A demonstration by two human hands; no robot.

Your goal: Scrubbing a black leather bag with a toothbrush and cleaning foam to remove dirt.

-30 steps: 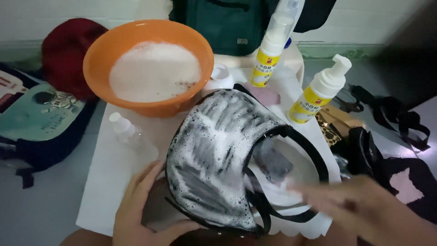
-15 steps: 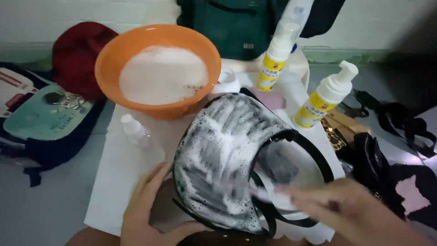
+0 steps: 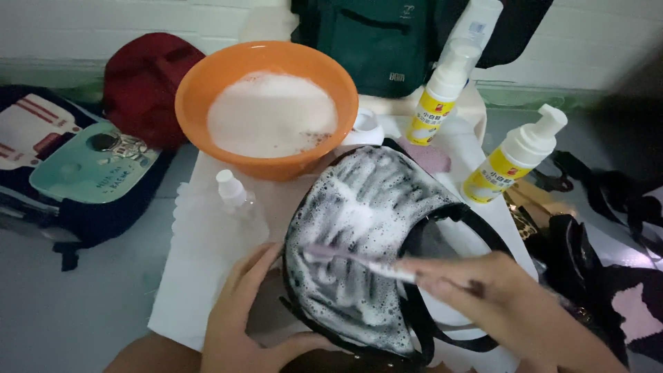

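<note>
Moved: since the earlier frames the right hand (image 3: 483,287) has swung its brush from the bag's open mouth on the right onto the middle of the foamed panel; the left hand (image 3: 245,314) has kept its place at the bag's lower left edge.
Far left: a dark blue backpack with a pale teal flap (image 3: 76,173) lies on the floor, with a dark red cloth cap (image 3: 141,83) behind it.
Left hand: flat and spread against the edge of the black fabric bag covered in white foam (image 3: 359,242), bracing it, not gripping anything else.
Small bottle: a clear plastic bottle with a white cap (image 3: 238,204) lies just beside the left hand on the white sheet (image 3: 200,276) spread under the work.
Basin: a round orange plastic basin full of white suds (image 3: 266,107) stands behind the bag, close to its upper rim.
Bag: it lies in the middle of the sheet, mouth open to the right.
Right hand: closed around the handle of a slim white brush (image 3: 359,261), whose head rests on the foam.
Right side: two white pump bottles with yellow labels (image 3: 514,159) stand near the bag; dark straps and bags (image 3: 594,242) lie beyond.
Progress: the outer panel looks well lathered; judging from this, the dark rim, straps and inside remain, and no rinsing shows.
</note>
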